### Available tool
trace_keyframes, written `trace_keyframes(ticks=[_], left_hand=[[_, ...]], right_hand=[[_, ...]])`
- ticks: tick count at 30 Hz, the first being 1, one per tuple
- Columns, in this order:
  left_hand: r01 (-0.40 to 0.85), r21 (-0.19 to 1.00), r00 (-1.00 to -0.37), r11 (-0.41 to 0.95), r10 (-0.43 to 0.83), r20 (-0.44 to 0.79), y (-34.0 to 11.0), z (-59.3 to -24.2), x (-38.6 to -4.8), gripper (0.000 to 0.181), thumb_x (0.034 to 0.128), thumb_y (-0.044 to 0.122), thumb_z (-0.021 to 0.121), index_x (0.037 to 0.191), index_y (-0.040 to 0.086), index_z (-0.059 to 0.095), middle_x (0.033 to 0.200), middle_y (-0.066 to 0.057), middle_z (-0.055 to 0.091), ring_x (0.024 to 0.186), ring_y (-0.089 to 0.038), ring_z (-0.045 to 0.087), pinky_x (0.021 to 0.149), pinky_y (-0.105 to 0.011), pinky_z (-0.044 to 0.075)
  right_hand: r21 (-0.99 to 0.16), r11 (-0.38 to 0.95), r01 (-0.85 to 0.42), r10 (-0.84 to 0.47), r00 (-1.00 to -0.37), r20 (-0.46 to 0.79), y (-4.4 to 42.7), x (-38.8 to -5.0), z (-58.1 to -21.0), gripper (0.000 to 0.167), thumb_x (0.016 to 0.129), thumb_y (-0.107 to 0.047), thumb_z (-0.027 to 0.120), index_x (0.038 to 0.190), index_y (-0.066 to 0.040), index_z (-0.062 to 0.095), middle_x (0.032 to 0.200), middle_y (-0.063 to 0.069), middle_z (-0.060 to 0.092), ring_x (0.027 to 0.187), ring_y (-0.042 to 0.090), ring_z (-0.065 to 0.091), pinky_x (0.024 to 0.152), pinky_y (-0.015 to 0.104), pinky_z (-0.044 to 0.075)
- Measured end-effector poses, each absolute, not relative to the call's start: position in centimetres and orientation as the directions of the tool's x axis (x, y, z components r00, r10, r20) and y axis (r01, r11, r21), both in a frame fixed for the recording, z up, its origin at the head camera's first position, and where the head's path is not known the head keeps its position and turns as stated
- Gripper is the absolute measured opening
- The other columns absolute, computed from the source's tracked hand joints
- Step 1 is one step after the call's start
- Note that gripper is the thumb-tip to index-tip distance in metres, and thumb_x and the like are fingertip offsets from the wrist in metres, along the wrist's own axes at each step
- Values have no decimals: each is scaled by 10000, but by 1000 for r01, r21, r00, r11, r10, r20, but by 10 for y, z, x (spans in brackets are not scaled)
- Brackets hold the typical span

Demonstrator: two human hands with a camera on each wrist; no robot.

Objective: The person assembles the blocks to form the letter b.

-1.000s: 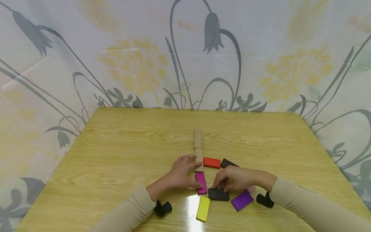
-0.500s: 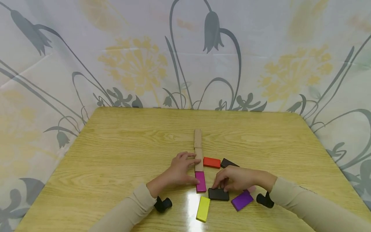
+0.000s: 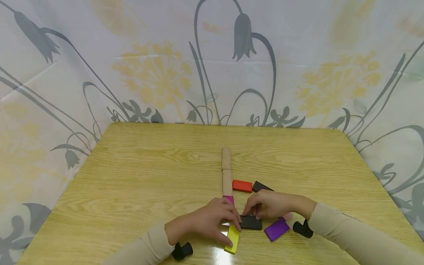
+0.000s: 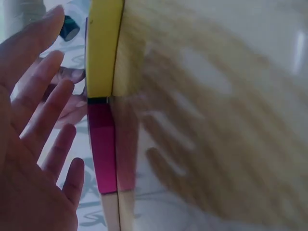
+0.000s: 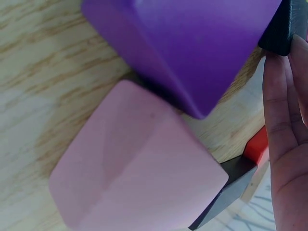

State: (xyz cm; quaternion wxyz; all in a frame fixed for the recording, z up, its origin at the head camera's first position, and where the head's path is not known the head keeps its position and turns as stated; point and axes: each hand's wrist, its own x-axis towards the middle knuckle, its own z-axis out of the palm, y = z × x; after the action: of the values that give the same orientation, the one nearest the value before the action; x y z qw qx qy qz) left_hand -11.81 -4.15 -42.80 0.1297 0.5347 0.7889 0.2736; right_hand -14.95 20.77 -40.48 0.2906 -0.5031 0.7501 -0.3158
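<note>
My left hand is over the yellow block, its thumb near the block's left side and its fingers by the far end. The left wrist view shows these fingers spread and relaxed beside the yellow block, which stands end to end with a magenta block. My right hand pinches a black block at its far edge; the right wrist view catches the fingertips against that black block. In the head view, the left hand partly covers the magenta block.
Beyond the magenta block, two beige blocks continue the line. To the right lie a red block, a second black block, a purple block and a pink block, partly hidden by the right wrist in the head view.
My left hand first shifted the magenta block slightly away, up to the beige one, then left it and moved nearer to the yellow block. The right hand has stayed on the black block.
</note>
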Motion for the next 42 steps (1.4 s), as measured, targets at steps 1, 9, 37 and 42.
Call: trace_keyframes(ticks=[1,9,37,42], left_hand=[[787,553,-376,273,923,79,-42,-428,-117,333,715,406,790,1000,252,712,1132,158,577,1106,-48,390,941,-254,279],[847,443,-353,295,934,54,-45,-428,-113,441,700,522,752,1082,312,689,1092,221,554,1116,-38,384,925,-272,286],[866,279,-463,416,877,130,-42,-428,-111,416,672,586,738,974,302,702,940,174,539,1000,-62,432,882,-280,319],[864,284,-464,415,876,132,-42,-429,-112,422,669,591,740,973,301,697,945,170,535,1004,-61,431,884,-275,316]], right_hand=[[-768,296,-568,-937,-327,-120,208,-149,-404,365,783,179,587,1089,-8,656,1047,29,633,860,37,592,719,205,503],[-778,303,-551,-936,-327,-133,207,-148,-405,360,796,172,581,1098,-9,654,1047,25,632,864,36,593,727,208,503],[-779,303,-549,-936,-327,-134,206,-141,-405,398,750,170,595,1069,-57,668,1008,-49,624,829,20,587,698,204,503],[-772,284,-568,-944,-306,-122,204,-138,-405,391,743,149,617,1067,-64,672,992,-58,625,833,12,580,703,199,497]])
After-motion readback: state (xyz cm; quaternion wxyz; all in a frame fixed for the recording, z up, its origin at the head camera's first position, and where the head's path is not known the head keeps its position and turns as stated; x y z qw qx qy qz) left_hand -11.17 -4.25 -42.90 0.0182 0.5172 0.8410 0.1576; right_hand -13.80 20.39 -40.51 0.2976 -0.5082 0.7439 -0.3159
